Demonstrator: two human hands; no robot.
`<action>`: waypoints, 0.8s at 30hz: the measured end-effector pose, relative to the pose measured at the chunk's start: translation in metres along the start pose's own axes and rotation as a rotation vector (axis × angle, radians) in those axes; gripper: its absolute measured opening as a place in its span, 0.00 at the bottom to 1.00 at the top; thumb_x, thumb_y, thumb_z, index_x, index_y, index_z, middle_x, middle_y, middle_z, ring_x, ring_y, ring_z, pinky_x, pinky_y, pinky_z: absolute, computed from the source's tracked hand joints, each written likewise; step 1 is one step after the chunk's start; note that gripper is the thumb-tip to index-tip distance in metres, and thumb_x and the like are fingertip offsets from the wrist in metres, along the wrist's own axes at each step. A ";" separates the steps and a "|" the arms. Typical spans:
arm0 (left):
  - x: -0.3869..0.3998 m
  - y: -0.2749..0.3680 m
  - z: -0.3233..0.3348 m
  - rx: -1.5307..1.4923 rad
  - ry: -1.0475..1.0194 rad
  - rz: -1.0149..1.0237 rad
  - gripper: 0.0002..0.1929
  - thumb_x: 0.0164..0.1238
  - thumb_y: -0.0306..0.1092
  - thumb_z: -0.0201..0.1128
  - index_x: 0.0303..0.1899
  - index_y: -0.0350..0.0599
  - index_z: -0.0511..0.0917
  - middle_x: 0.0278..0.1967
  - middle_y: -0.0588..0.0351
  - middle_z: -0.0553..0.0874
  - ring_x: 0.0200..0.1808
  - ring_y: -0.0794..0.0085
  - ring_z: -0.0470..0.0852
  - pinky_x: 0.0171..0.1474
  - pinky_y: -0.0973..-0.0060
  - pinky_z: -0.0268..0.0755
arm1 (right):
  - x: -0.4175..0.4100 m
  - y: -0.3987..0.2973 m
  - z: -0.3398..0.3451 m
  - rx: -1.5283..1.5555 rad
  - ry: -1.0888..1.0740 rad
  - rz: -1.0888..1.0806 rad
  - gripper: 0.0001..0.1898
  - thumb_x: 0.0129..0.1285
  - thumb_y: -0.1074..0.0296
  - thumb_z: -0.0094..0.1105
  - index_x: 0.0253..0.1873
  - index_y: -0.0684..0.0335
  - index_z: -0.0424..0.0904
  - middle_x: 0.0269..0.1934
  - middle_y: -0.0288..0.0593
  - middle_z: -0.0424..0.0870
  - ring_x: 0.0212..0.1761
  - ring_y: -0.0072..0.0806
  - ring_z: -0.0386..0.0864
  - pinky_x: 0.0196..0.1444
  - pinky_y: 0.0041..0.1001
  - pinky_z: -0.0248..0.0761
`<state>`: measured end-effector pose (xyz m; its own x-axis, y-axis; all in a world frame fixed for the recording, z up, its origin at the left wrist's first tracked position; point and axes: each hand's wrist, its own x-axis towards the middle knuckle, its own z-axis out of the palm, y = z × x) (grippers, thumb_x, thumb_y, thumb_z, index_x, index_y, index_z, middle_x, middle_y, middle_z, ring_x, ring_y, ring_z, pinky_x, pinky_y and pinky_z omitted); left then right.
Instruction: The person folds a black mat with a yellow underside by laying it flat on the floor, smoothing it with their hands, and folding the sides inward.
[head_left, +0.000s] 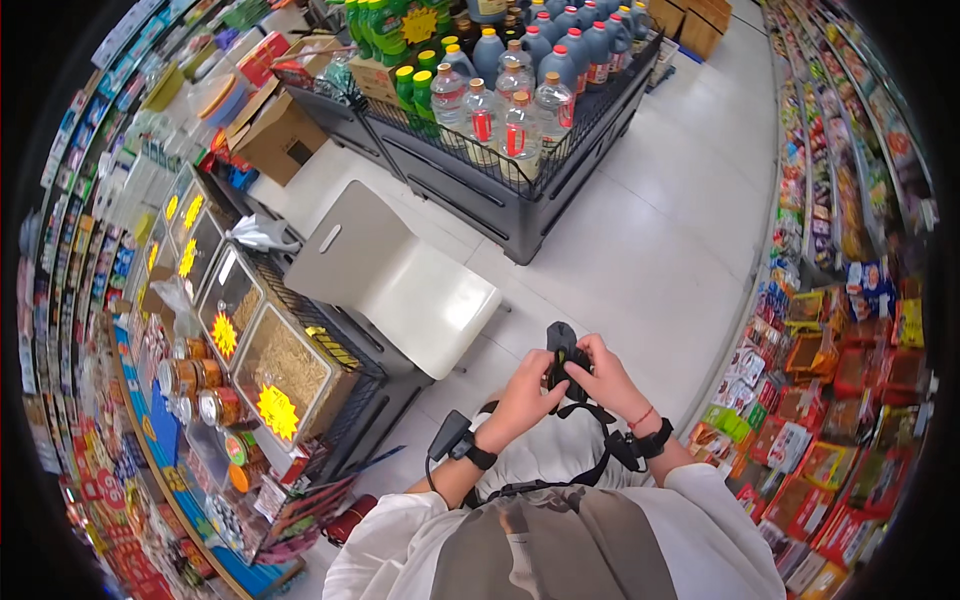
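Both my hands are raised in front of my waist around a small black object (568, 366), which looks like a folded strap or pouch; its exact kind is unclear. My left hand (531, 388) grips its left side with thumb and fingers. On its right side, my right hand (604, 381) holds it, the thumb lying across the front. Each wrist wears a black strap with a device. Black straps hang below the object over my light clothing. Left of my hands stands a grey and white plastic chair (435, 300).
A dark display stand (480, 202) of large bottles is ahead. To the left are bins of dry goods (289, 367), jars (219, 406) and a cardboard box (281, 139). Shelves of packaged snacks (806, 427) line the right side. Tiled floor (660, 202) runs between.
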<state>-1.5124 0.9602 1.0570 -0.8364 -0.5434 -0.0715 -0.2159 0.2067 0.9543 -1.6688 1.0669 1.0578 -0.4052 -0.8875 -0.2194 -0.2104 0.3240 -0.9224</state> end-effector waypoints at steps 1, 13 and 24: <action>0.005 0.002 0.002 -0.054 0.010 0.006 0.20 0.63 0.26 0.68 0.57 0.37 0.75 0.52 0.49 0.77 0.50 0.63 0.83 0.48 0.71 0.81 | 0.008 0.003 -0.007 0.020 -0.011 -0.025 0.20 0.67 0.63 0.67 0.55 0.64 0.67 0.44 0.50 0.82 0.44 0.37 0.83 0.45 0.33 0.75; 0.047 -0.041 -0.049 -0.417 -0.042 -0.209 0.17 0.73 0.24 0.58 0.61 0.40 0.77 0.57 0.54 0.76 0.55 0.71 0.81 0.59 0.73 0.76 | 0.107 0.006 -0.007 -0.035 -0.194 0.025 0.20 0.59 0.70 0.67 0.53 0.64 0.68 0.36 0.47 0.81 0.37 0.35 0.80 0.43 0.32 0.75; 0.107 -0.117 -0.163 -0.278 0.114 -0.206 0.09 0.75 0.32 0.62 0.45 0.39 0.87 0.46 0.55 0.86 0.48 0.71 0.84 0.53 0.75 0.76 | 0.202 -0.023 -0.038 -0.322 0.027 0.022 0.19 0.58 0.74 0.66 0.52 0.64 0.69 0.36 0.49 0.81 0.39 0.40 0.81 0.44 0.34 0.74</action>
<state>-1.4941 0.7451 0.9849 -0.7249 -0.6409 -0.2527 -0.2161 -0.1368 0.9667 -1.7800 0.8922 1.0472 -0.4350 -0.8718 -0.2253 -0.4707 0.4335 -0.7684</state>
